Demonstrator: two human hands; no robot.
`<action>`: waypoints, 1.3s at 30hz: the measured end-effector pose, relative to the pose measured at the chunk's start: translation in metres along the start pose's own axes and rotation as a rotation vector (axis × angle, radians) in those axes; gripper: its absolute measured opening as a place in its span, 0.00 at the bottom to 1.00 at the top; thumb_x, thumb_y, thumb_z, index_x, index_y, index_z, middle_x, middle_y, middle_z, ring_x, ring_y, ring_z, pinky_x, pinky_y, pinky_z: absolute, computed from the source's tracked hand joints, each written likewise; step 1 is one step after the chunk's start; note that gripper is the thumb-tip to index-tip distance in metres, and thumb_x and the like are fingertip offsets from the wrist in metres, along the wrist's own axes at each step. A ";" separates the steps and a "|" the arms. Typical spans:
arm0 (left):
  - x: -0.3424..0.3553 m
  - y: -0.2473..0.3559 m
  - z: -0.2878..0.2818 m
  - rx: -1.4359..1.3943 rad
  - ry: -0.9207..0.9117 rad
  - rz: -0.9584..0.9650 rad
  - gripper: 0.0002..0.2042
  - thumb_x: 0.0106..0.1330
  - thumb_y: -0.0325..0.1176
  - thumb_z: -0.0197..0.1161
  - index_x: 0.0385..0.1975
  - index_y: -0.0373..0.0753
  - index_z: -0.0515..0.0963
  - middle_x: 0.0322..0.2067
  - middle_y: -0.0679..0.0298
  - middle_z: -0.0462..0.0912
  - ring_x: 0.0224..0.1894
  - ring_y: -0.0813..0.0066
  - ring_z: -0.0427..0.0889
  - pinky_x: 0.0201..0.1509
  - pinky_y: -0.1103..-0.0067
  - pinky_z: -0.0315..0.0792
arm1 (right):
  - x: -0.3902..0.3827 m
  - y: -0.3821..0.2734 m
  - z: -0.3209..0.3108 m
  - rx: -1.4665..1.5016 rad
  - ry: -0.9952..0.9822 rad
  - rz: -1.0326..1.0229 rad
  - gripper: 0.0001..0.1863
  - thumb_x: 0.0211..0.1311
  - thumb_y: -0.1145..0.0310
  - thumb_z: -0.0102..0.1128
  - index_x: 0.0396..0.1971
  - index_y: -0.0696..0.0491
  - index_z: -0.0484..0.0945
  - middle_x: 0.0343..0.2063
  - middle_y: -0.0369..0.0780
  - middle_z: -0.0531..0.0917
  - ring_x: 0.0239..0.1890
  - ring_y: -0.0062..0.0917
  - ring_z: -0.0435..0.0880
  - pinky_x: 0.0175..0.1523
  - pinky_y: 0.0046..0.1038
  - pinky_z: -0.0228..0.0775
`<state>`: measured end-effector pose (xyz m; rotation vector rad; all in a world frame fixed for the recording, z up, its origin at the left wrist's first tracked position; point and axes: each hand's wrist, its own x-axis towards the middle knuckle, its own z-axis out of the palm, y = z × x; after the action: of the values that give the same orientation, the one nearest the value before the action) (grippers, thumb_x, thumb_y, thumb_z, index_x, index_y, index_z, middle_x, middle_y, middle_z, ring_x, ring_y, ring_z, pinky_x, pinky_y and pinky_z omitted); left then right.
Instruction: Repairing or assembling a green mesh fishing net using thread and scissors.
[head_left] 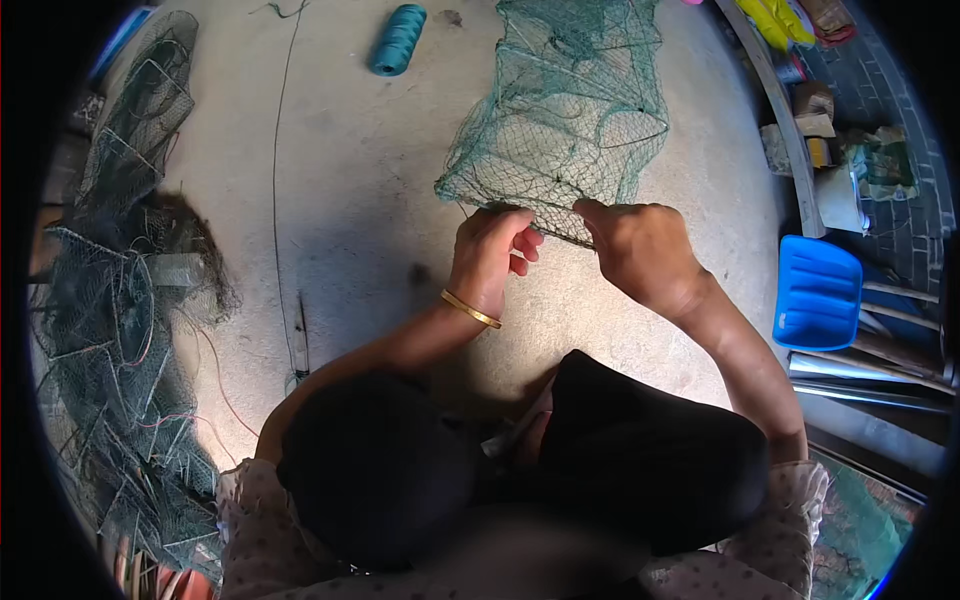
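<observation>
A green mesh fishing trap (560, 135) with stiff frames stretches away from me over the floor. My left hand (488, 250), with a gold bangle at the wrist, is at the left part of the trap's near edge. Its thumb and forefinger pinch the netting while the other fingers curl loosely. On the right of that same edge, my right hand (648, 248) is closed around the rim, its thumb pointing toward the mesh. Whether a small tool or twine end lies within either grip is hidden. Beyond my left hand lies a spool of teal twine (398, 40).
Dark, bundled netting (105, 310) is heaped along the left side. A thin dark cord (277, 170) runs across the floor beside a slender tool (301, 340). On the right are a blue dustpan (820, 293), several poles (880, 380) and a long wooden strip (785, 125).
</observation>
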<state>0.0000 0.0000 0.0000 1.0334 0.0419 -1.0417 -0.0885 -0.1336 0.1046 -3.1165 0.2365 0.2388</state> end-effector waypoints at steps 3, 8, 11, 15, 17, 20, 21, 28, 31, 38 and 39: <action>-0.001 -0.001 0.001 0.002 0.006 -0.006 0.10 0.58 0.36 0.57 0.31 0.36 0.71 0.23 0.62 0.76 0.23 0.76 0.74 0.24 0.81 0.65 | 0.001 -0.003 0.001 -0.011 -0.028 -0.002 0.07 0.48 0.74 0.53 0.30 0.52 0.75 0.18 0.44 0.80 0.21 0.35 0.81 0.25 0.35 0.72; -0.002 0.000 0.000 0.019 0.006 0.003 0.10 0.58 0.37 0.57 0.31 0.36 0.71 0.23 0.62 0.76 0.23 0.77 0.73 0.24 0.82 0.65 | 0.009 -0.001 0.008 0.089 0.084 -0.035 0.05 0.51 0.73 0.53 0.28 0.50 0.77 0.20 0.42 0.81 0.23 0.36 0.81 0.28 0.35 0.73; -0.002 0.000 0.001 -0.009 0.016 0.013 0.10 0.58 0.37 0.57 0.31 0.36 0.71 0.23 0.62 0.76 0.23 0.77 0.73 0.24 0.82 0.64 | 0.008 0.005 0.008 0.327 0.173 0.020 0.05 0.55 0.70 0.55 0.30 0.49 0.79 0.23 0.41 0.82 0.25 0.35 0.82 0.30 0.34 0.74; -0.002 0.000 0.002 -0.023 0.017 0.007 0.10 0.58 0.37 0.57 0.31 0.36 0.71 0.23 0.62 0.76 0.23 0.77 0.73 0.24 0.82 0.64 | 0.008 0.014 0.010 0.511 0.119 0.000 0.07 0.57 0.69 0.57 0.35 0.50 0.81 0.30 0.41 0.83 0.30 0.35 0.82 0.36 0.31 0.75; -0.003 -0.001 0.001 -0.032 0.013 0.014 0.10 0.58 0.37 0.58 0.31 0.36 0.71 0.23 0.62 0.76 0.23 0.77 0.73 0.24 0.82 0.64 | 0.009 0.017 0.013 0.562 0.117 0.004 0.07 0.57 0.70 0.57 0.35 0.51 0.81 0.31 0.41 0.83 0.31 0.34 0.83 0.37 0.30 0.75; -0.003 0.000 0.001 -0.030 0.007 0.022 0.10 0.58 0.37 0.58 0.31 0.36 0.71 0.23 0.62 0.76 0.23 0.77 0.73 0.25 0.82 0.64 | 0.009 0.019 0.015 0.625 0.116 0.007 0.07 0.57 0.70 0.57 0.35 0.52 0.81 0.33 0.40 0.83 0.32 0.33 0.83 0.38 0.28 0.75; -0.003 0.000 0.002 -0.029 0.007 0.023 0.10 0.58 0.37 0.58 0.31 0.36 0.71 0.23 0.62 0.76 0.23 0.77 0.73 0.25 0.82 0.64 | 0.009 0.019 0.015 0.637 0.115 0.010 0.07 0.57 0.70 0.57 0.35 0.52 0.81 0.33 0.40 0.83 0.32 0.32 0.83 0.39 0.28 0.75; -0.003 -0.001 0.002 -0.024 0.009 0.017 0.10 0.59 0.37 0.57 0.30 0.36 0.71 0.23 0.62 0.76 0.23 0.77 0.73 0.25 0.81 0.64 | 0.007 0.018 0.015 0.445 0.140 0.009 0.07 0.57 0.68 0.58 0.34 0.50 0.82 0.32 0.39 0.83 0.31 0.32 0.83 0.37 0.28 0.75; -0.003 0.000 0.002 -0.026 0.007 0.019 0.10 0.59 0.37 0.57 0.31 0.36 0.71 0.23 0.62 0.76 0.23 0.77 0.73 0.25 0.81 0.64 | 0.006 0.017 0.015 0.364 0.164 -0.011 0.07 0.57 0.67 0.58 0.33 0.48 0.82 0.31 0.39 0.84 0.30 0.32 0.83 0.35 0.28 0.75; -0.004 0.000 0.002 -0.027 0.007 0.017 0.10 0.59 0.37 0.57 0.31 0.36 0.71 0.23 0.63 0.75 0.23 0.77 0.73 0.25 0.82 0.64 | 0.006 0.013 0.013 0.275 0.150 0.027 0.07 0.57 0.69 0.57 0.33 0.48 0.82 0.28 0.39 0.83 0.29 0.32 0.83 0.34 0.29 0.75; -0.003 0.000 0.002 -0.027 0.007 0.017 0.10 0.59 0.37 0.57 0.31 0.36 0.71 0.23 0.63 0.75 0.23 0.77 0.73 0.25 0.82 0.64 | 0.006 0.012 0.013 0.265 0.160 0.018 0.07 0.56 0.69 0.57 0.33 0.48 0.82 0.28 0.39 0.83 0.29 0.32 0.83 0.34 0.29 0.75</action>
<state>-0.0026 0.0009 0.0028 1.0115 0.0528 -1.0191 -0.0860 -0.1463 0.0904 -2.8715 0.2721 -0.0411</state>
